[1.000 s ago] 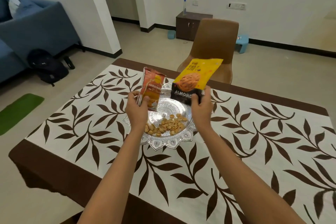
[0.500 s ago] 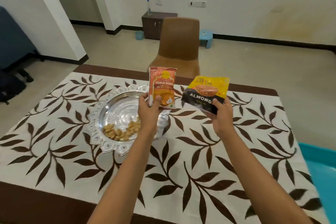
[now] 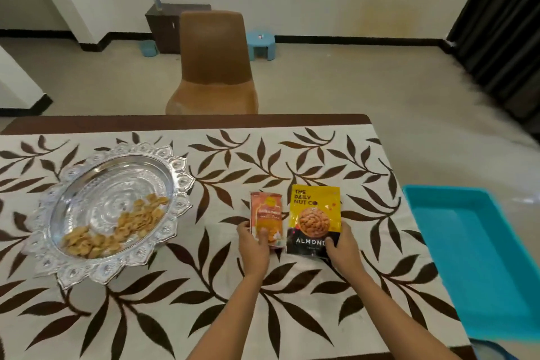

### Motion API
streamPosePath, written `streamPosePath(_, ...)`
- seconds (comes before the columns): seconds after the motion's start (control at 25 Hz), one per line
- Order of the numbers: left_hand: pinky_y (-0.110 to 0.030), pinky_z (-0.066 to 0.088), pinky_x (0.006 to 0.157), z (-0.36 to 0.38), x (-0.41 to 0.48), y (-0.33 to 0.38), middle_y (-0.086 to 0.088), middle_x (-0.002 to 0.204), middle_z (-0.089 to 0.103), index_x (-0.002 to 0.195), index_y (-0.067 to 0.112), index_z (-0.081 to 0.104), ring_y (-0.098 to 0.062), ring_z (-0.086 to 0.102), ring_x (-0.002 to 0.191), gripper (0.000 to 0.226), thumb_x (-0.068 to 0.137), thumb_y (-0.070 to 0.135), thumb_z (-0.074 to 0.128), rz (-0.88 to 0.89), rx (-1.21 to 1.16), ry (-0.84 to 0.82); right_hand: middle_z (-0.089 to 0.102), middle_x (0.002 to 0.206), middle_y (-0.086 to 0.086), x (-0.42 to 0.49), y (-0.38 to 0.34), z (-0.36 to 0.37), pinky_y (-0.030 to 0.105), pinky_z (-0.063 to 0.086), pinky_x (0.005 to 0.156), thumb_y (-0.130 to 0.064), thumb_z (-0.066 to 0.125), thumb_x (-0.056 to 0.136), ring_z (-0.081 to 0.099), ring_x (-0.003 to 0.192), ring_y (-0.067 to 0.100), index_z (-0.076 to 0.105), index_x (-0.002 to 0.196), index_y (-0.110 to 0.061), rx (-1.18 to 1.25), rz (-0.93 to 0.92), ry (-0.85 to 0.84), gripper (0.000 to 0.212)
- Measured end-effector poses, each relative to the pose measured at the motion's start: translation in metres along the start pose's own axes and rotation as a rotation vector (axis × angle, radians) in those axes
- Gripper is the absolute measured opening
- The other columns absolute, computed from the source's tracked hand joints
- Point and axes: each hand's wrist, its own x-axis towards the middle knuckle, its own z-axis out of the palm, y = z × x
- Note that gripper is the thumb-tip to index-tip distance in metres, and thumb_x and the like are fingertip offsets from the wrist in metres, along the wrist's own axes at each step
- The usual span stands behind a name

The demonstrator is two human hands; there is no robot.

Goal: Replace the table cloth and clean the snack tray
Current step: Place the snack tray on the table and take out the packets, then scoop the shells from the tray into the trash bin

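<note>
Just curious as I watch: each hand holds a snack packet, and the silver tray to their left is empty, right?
Not empty: the head view shows loose snack pieces lying in the silver tray. The left hand does hold the orange packet, the right hand the almond packet.

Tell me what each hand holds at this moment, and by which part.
The left hand grips the orange snack packet by its lower end; the right hand grips the yellow almond packet by its lower right corner.

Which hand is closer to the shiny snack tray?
Left. The left hand, gripping the orange packet, sits right of the tray; the right hand, gripping the almond packet, is farther right.
</note>
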Motion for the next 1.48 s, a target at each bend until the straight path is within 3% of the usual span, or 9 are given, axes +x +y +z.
streamPosePath(0.12,-0.038,0.037,0.106,0.005,-0.001,-0.006,-0.013,0.144,0.037,0.139,0.015,0.037,-0.028,0.037,0.132,0.049,0.096,0.032,0.051,0.329,0.497,0.110,0.031,0.143,0.023,0.002,-0.014,0.004,0.042,0.037,0.103,-0.016,0.060,0.087,0.033,0.130,0.038,0.025,0.145,-0.005,-0.370,-0.047,0.184,0.069)
streamPosePath(0.28,-0.043,0.005,0.118,0.009,0.015,-0.021,-0.009,0.156,0.026,0.149,0.018,0.030,-0.029,0.022,0.145,0.054,0.099,0.036,0.034,0.759,0.868,-0.063,-0.013,0.160,0.003,0.021,-0.025,0.027,0.040,-0.007,0.120,-0.047,0.029,0.098,-0.016,0.147,0.022,0.000,0.154,-0.021,-0.500,-0.428,-0.025,0.068)
streamPosePath(0.44,-0.047,0.007,0.113,0.011,0.024,-0.039,-0.006,0.158,0.019,0.152,0.019,0.023,-0.028,0.017,0.146,0.058,0.097,0.039,0.028,0.729,0.965,-0.194,-0.022,0.156,-0.003,0.027,-0.001,0.042,0.041,-0.016,0.117,-0.076,-0.018,0.076,-0.022,0.145,0.019,-0.010,0.151,-0.028,-0.704,-0.461,-0.211,0.090)
streamPosePath(0.6,-0.056,0.008,0.117,0.004,0.023,-0.032,-0.002,0.160,0.003,0.153,0.025,0.010,-0.027,0.001,0.148,0.059,0.098,0.043,0.023,0.701,0.925,-0.271,-0.023,0.156,-0.004,0.027,0.002,0.036,0.036,-0.023,0.113,-0.076,-0.016,0.077,-0.021,0.146,0.018,-0.013,0.150,-0.029,-0.709,-0.461,-0.230,0.087)
streamPosePath(0.76,-0.044,0.000,0.120,-0.031,0.011,0.009,-0.003,0.160,-0.006,0.153,0.025,0.011,-0.019,-0.010,0.148,0.057,0.101,0.044,0.024,0.760,0.703,-0.166,-0.008,0.160,0.001,0.014,-0.064,0.046,0.039,-0.005,0.120,-0.057,0.011,0.093,-0.013,0.147,0.013,0.005,0.154,-0.016,-0.412,-0.547,-0.083,0.073)
streamPosePath(0.96,-0.029,0.032,0.112,-0.128,0.003,0.075,-0.012,0.145,0.042,0.136,0.009,0.046,-0.020,0.036,0.137,0.038,0.103,0.024,0.034,0.773,0.480,0.369,0.029,0.151,0.017,-0.022,-0.203,0.092,0.028,0.021,0.117,-0.025,0.036,0.099,0.022,0.144,0.024,0.040,0.140,-0.003,-0.020,-0.828,0.045,0.046)
streamPosePath(1.12,-0.034,0.044,0.101,-0.238,0.010,0.071,-0.012,0.126,0.055,0.125,0.006,0.052,-0.024,0.051,0.118,0.034,0.092,0.007,0.047,0.592,0.611,0.680,0.042,0.134,0.015,-0.050,-0.287,0.142,0.019,0.029,0.106,-0.021,0.039,0.100,0.038,0.127,0.023,0.046,0.135,-0.003,-0.104,-1.020,-0.265,0.040)
streamPosePath(1.28,-0.048,0.027,0.111,-0.310,0.029,0.034,-0.019,0.124,0.058,0.120,0.003,0.056,-0.035,0.043,0.128,0.033,0.089,0.011,0.054,0.249,0.852,0.652,0.038,0.134,0.022,-0.054,-0.319,0.188,0.043,0.040,0.098,-0.029,0.037,0.102,0.039,0.124,0.036,0.041,0.135,-0.005,-0.502,-0.901,-0.398,0.042)
streamPosePath(1.48,-0.052,-0.011,0.113,-0.313,0.034,0.014,-0.009,0.123,0.059,0.114,0.012,0.057,-0.029,0.031,0.140,0.027,0.096,0.021,0.039,0.178,1.054,0.406,0.035,0.135,0.024,-0.074,-0.317,0.210,0.038,0.043,0.080,-0.012,0.042,0.097,0.052,0.110,0.037,0.039,0.128,0.000,-0.681,-0.793,-0.463,0.034)
